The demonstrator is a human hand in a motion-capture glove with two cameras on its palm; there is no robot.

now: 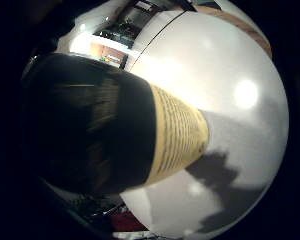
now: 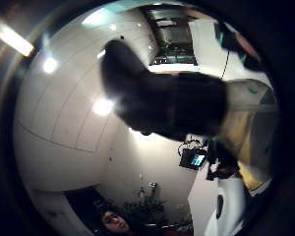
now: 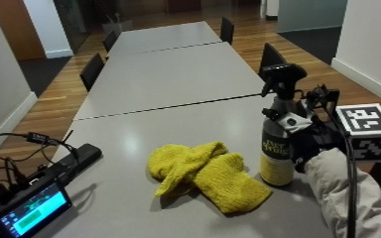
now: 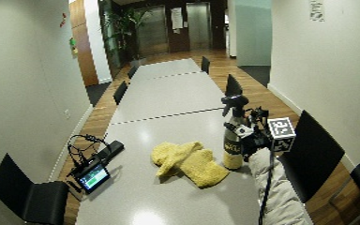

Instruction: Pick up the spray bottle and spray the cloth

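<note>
Your gloved right hand (image 3: 307, 144) is wrapped around the spray bottle (image 3: 280, 134), gripping its body from the side away from the cloth — the bottle stands upright with its base on the grey desk (image 3: 164, 74). Its black trigger head points toward the far end of the desk. The yellow cloth (image 3: 204, 173) lies crumpled on the desk just beside the bottle. Near the desk's other edge sits a small lit screen (image 3: 29, 208) with cables.
</note>
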